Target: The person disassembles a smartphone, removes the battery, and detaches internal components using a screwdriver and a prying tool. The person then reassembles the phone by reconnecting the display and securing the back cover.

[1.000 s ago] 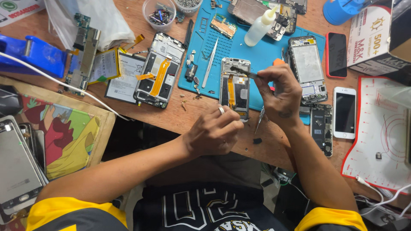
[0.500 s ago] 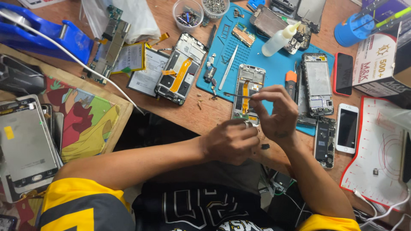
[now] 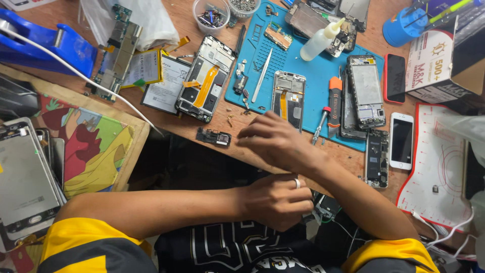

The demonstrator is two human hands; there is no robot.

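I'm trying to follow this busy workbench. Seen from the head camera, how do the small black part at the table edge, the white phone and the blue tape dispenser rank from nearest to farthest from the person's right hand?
From the right hand:
1. Small black part, just to its left at the table edge.
2. White phone, off to the right beside the blue mat.
3. Blue tape dispenser, far left, at the top corner.

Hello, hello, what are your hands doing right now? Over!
Right hand empty, fingers spread, reaching left toward small phone part at desk edge. Left hand curled below the desk, contents hidden. Opened phone beside right hand. Path clear.
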